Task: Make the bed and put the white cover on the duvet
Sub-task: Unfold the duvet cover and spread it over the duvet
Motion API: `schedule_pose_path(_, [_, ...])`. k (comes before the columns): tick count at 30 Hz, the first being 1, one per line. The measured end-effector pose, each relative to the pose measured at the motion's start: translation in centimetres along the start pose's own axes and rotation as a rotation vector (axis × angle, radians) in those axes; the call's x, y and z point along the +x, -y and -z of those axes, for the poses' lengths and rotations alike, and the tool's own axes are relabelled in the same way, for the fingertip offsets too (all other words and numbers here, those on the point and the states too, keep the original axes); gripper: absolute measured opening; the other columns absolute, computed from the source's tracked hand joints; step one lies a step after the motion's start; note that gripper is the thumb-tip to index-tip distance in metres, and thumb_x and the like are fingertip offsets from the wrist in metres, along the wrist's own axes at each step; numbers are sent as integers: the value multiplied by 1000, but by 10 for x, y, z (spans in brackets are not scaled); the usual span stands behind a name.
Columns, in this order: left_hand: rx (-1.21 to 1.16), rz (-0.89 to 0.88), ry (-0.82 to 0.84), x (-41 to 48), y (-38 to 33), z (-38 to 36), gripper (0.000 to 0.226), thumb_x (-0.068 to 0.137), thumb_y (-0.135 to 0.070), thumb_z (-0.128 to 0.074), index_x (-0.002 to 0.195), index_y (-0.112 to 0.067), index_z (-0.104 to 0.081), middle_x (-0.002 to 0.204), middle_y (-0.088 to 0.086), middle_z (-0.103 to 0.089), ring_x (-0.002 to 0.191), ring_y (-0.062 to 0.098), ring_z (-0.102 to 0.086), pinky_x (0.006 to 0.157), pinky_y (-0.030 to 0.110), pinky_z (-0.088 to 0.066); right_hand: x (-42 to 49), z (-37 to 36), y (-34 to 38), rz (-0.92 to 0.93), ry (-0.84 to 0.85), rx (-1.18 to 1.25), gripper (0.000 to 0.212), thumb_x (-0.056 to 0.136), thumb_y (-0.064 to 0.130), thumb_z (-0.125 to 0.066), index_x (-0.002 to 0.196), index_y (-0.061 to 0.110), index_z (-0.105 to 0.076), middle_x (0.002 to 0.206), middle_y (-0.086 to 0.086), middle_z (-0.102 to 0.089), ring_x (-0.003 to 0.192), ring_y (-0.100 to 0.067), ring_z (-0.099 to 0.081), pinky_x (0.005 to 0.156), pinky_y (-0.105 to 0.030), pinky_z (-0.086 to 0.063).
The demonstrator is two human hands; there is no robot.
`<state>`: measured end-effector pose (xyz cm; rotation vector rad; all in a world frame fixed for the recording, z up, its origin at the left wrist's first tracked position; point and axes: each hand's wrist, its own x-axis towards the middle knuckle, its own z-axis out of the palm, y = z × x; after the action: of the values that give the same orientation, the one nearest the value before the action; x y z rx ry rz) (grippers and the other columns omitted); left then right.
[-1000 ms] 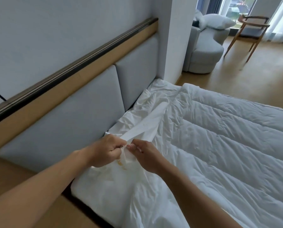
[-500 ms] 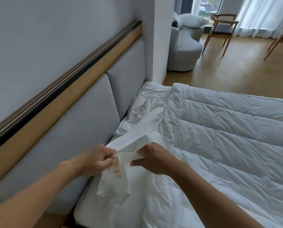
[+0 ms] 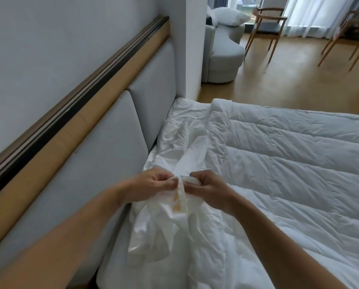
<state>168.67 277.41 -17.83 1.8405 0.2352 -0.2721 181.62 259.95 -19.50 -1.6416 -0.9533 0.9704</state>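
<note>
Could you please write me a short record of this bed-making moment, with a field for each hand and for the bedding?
left hand: pinches an edge of the white cover
right hand: pinches the same edge, close beside the left hand
white cover: bunched, lifted beside the headboard, with yellowish marks
duvet: quilted, lying uncovered on the bed
background: grey armchair with a pillow, wooden chairs

Single head-worn view, angled down and forward, close over the bed [image 3: 299, 163]
</note>
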Motion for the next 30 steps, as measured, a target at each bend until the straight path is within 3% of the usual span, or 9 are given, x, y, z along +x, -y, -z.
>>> schedule_pose_path(4, [-213,195,117,-7,0,13,37,58,-37,-84,82,-10,-77,79,4,-70,67,11,-66,63,20,-51,9,13,11,0,25,-18,39,86,36,-77,63,15,-55,57,6,-45,56,-11,-42,53,-26,-33])
schedule_pose_path(7, [-201,150,231,-14,-1,30,31,77,-25,-83,99,-5,-75,91,7,-70,81,15,-65,76,26,-52,18,13,20,-16,15,72,38,84,40,-77,65,14,-56,60,1,-49,55,-12,-47,52,-27,-36])
schedule_pose_path(11, [-227,38,76,-12,-4,43,48,96,-30,-66,116,14,-61,103,17,-62,94,31,-56,85,39,-48,18,16,19,-231,272,254,56,75,56,-73,94,4,-73,89,-11,-72,80,-22,-69,68,-29,-54])
schedule_pose_path(13, [-281,19,-26,-7,-5,41,60,91,-42,-69,111,14,-60,101,21,-56,86,32,-52,73,38,-48,18,12,15,-258,416,233,38,77,43,-80,96,10,-75,91,-4,-74,84,-17,-70,73,-27,-55])
schedule_pose_path(15, [-336,7,-128,-4,-6,38,47,84,-44,-72,102,-1,-69,94,18,-58,74,26,-57,62,29,-50,22,8,14,-216,448,178,28,72,30,-84,94,15,-76,92,-1,-74,89,-16,-69,78,-29,-54])
schedule_pose_path(20, [-321,97,17,-18,-2,48,60,53,-61,-93,85,-12,-78,80,4,-73,68,13,-69,61,23,-54,30,10,20,-90,257,351,19,82,7,-67,101,7,-72,96,-9,-70,91,-21,-65,83,-32,-53])
schedule_pose_path(23, [-49,166,255,-16,1,38,39,65,-24,-94,99,-13,-76,94,2,-74,87,16,-70,78,26,-56,33,7,25,-42,110,247,13,85,6,-58,90,6,-71,81,-7,-67,76,-17,-63,71,-33,-50])
schedule_pose_path(26, [-52,86,165,-8,0,34,29,87,-6,-77,116,-6,-70,110,9,-73,103,20,-68,92,33,-54,36,4,27,-40,-34,307,18,85,5,-62,97,-4,-71,94,-25,-71,85,-32,-68,76,-47,-56])
schedule_pose_path(30, [-180,18,0,-4,-1,36,39,94,-36,-62,108,-1,-72,104,18,-73,95,27,-68,88,40,-54,31,7,29,-73,-107,514,15,98,5,-59,103,14,-70,95,-7,-75,86,-23,-72,71,-34,-61])
